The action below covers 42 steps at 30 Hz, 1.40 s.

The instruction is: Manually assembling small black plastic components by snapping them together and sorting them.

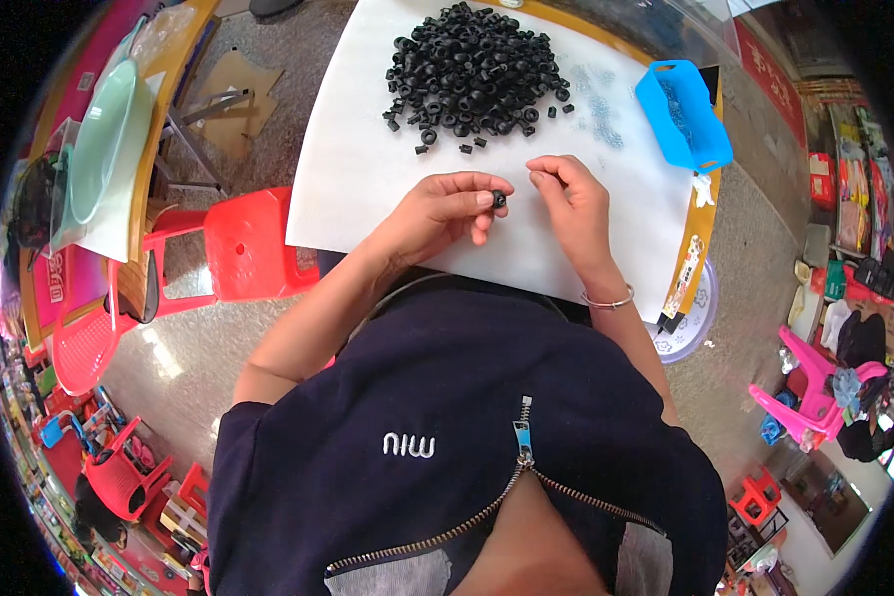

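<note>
My left hand (453,206) pinches a small black ring-shaped part (499,199) between thumb and fingertips, just above the white tabletop (358,179). My right hand (567,194) hovers close beside it with fingers curled; whether its fingertips hold something tiny I cannot tell. A large heap of black ring-shaped parts (475,74) lies on the far part of the table, with a few strays at its near edge. A scatter of small metal pieces (598,104) lies to the right of the heap.
A blue plastic basket (683,114) sits at the table's right edge. A red plastic stool (253,243) stands to the left of the table, and a pink chair (815,392) farther right. Another table with a pale green bowl (99,139) is at far left.
</note>
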Each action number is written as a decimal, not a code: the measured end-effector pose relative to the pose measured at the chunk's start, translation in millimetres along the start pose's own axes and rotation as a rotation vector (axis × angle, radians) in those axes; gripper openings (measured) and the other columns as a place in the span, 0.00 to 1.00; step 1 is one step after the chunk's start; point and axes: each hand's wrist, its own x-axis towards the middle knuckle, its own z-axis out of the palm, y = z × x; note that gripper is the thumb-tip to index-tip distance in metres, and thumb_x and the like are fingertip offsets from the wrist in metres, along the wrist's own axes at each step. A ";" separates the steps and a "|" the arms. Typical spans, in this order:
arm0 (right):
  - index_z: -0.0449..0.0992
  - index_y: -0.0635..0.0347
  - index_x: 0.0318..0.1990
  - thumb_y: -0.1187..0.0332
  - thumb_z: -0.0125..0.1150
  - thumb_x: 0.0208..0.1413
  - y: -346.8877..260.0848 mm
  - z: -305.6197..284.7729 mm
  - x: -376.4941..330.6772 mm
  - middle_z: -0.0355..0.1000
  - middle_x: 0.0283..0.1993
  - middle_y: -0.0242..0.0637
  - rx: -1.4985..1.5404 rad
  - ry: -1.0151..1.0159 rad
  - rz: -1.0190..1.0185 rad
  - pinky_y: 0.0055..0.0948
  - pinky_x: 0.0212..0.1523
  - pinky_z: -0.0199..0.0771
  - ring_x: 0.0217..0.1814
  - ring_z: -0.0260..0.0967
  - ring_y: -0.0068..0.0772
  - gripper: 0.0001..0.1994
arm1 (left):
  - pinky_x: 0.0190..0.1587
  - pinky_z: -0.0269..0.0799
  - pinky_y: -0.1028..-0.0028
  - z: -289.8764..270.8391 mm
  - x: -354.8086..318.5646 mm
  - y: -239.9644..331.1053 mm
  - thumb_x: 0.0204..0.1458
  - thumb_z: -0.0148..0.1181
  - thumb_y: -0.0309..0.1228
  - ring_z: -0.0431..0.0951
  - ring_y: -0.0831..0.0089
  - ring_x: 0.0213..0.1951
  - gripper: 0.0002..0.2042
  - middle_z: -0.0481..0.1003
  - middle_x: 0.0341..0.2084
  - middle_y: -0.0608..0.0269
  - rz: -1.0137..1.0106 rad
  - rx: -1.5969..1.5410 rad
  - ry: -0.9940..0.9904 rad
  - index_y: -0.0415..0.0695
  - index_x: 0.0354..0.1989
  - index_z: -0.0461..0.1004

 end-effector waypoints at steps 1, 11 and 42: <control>0.76 0.63 0.35 0.74 0.58 0.51 1.1 3.4 3.0 0.71 0.30 0.35 -0.039 -0.004 -0.015 0.24 0.32 0.67 0.30 0.68 0.26 0.05 | 0.30 0.72 0.79 -4.0 -3.5 -0.1 0.54 0.54 0.27 0.72 0.80 0.26 0.14 0.73 0.34 0.58 -0.011 -0.007 -0.013 0.33 0.47 0.68; 0.75 0.58 0.31 0.74 0.60 0.44 -3.7 49.7 33.4 0.67 0.30 0.35 -0.340 0.007 -0.438 0.37 0.39 0.65 0.36 0.65 0.40 0.05 | 0.30 0.73 0.79 -18.4 -15.9 -3.2 0.54 0.54 0.28 0.72 0.79 0.26 0.14 0.73 0.35 0.57 0.022 -0.089 -0.002 0.35 0.47 0.68; 0.75 0.64 0.39 0.82 0.56 0.51 -55.0 2.7 7.1 0.74 0.36 0.38 0.103 -0.002 -0.207 0.22 0.36 0.73 0.36 0.75 0.27 0.08 | 0.30 0.71 0.81 13.9 5.7 13.4 0.56 0.53 0.29 0.72 0.79 0.27 0.13 0.74 0.33 0.57 0.218 -0.146 0.071 0.35 0.46 0.68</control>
